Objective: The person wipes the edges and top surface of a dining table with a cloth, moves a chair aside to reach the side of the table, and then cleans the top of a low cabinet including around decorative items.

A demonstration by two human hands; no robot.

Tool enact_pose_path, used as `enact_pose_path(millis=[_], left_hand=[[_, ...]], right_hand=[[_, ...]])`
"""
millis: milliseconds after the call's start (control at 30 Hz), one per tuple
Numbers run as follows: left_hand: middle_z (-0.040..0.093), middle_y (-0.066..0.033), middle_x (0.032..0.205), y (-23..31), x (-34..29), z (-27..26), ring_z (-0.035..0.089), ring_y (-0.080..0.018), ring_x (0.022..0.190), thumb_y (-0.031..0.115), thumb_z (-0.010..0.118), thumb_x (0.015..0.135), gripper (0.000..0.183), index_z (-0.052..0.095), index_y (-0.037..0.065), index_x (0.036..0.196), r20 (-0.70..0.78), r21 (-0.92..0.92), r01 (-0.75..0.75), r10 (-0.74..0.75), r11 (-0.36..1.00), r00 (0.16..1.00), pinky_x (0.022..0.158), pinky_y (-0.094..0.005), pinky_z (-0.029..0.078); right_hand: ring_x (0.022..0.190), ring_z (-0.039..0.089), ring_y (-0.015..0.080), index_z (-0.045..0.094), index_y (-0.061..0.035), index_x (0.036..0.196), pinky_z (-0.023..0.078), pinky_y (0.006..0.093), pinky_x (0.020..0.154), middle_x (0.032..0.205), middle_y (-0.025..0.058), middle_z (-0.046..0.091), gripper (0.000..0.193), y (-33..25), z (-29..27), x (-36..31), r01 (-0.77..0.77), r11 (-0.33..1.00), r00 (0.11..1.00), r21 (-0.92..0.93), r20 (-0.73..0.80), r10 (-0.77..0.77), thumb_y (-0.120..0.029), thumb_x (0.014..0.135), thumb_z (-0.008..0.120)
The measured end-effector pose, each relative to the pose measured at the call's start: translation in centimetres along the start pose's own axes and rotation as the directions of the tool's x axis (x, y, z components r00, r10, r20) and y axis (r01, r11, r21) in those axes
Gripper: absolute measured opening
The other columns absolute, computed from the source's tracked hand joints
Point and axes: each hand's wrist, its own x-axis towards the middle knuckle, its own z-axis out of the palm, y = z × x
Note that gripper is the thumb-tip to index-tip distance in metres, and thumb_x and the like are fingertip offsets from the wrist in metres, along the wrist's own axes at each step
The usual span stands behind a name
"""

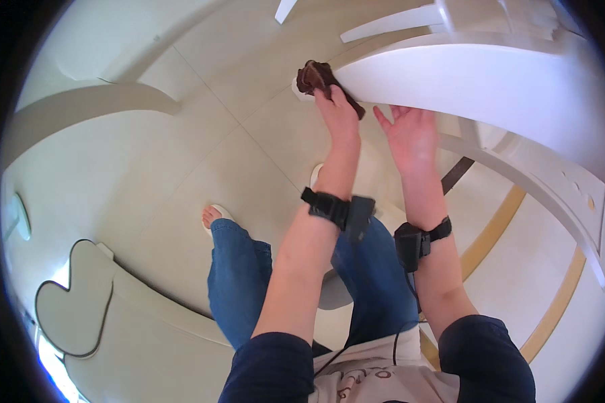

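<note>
My left hand [339, 119] is closed on a dark brown cloth [316, 76], which bunches up above the fingers and hangs down beside them. The cloth presses against the end of a long, curved white panel [470, 74]. To the right, my right hand [412, 138] is at the panel's lower edge, palm showing and thumb spread away from the other fingers. Its fingertips are partly hidden by the panel, and no object shows in it. Black strapped devices [343, 213] sit on both forearms.
A cream upholstered piece with dark piping [141, 302] stands at the lower left. Curved white furniture legs [517, 168] and yellow-tan strips [497, 232] lie on the right. A pale curved band [94, 114] runs at upper left. The floor [202, 148] is light tile; my feet stand on it.
</note>
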Motion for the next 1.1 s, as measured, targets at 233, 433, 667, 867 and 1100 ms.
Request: enact_pose_path(millis=[233,433,667,867,1100], left_hand=[[0.017,-0.0258,0.158,16.8,-14.7,6.2,0.022,-0.0409,0.145,0.020,0.044,0.103,0.055,0.026,-0.005,0.149,0.268,0.018,-0.275,0.260,0.961,0.928,0.118,-0.0420,0.020],[0.027,-0.0256,0.153,20.0,-20.4,8.7,0.025,-0.0397,0.143,0.007,0.046,0.098,0.051,0.032,-0.005,0.145,0.399,0.204,-0.640,0.534,0.741,0.746,0.116,-0.0436,0.022],[0.051,-0.0170,0.120,22.2,-19.9,10.6,0.050,-0.0278,0.111,-0.005,0.042,0.094,0.033,0.046,-0.004,0.127,0.346,0.312,-0.662,0.568,0.681,0.747,0.098,-0.0359,0.041],[0.051,-0.0155,0.129,23.1,-26.8,6.9,0.053,-0.0245,0.118,-0.002,0.045,0.092,0.039,0.046,-0.003,0.132,0.569,0.420,-0.457,0.165,0.784,0.806,0.101,-0.0335,0.041],[0.047,-0.0145,0.138,22.6,-25.7,3.7,0.047,-0.0259,0.128,0.007,0.048,0.086,0.068,0.024,0.000,0.150,0.746,0.580,-0.315,-0.334,0.751,0.576,0.108,-0.0379,0.038]], right_hand=[[0.139,0.035,0.0258,0.026,-0.0017,0.152,0.024,0.0362,0.117,0.152,0.0130,0.037,0.072,-6.3,0.5,-7.3,0.083,0.992,0.993,-0.099,0.096,-0.074,-0.056,0.105,0.023],[0.140,0.037,0.0232,0.029,-0.0067,0.153,0.027,0.0366,0.116,0.153,0.0103,0.038,0.066,-13.1,0.3,-12.4,0.073,0.997,0.990,0.005,0.119,-0.073,-0.052,0.105,0.032],[0.143,0.032,0.0305,0.025,-0.0065,0.154,0.028,0.0448,0.116,0.156,0.0166,0.031,0.070,-15.0,-2.6,-12.6,-0.011,0.998,0.992,0.055,0.129,0.004,-0.053,0.103,0.039],[0.139,0.036,0.0232,0.027,-0.0070,0.154,0.032,0.0352,0.113,0.152,0.0126,0.037,0.063,-16.0,-2.3,-15.4,0.129,0.987,0.985,0.097,0.103,-0.138,-0.041,0.104,0.045],[0.116,0.056,0.0165,0.039,-0.0056,0.145,0.047,0.0323,0.097,0.133,0.0082,0.054,0.052,-13.9,-2.3,-20.4,0.067,0.800,0.998,0.596,-0.032,-0.059,-0.027,0.101,0.055]])
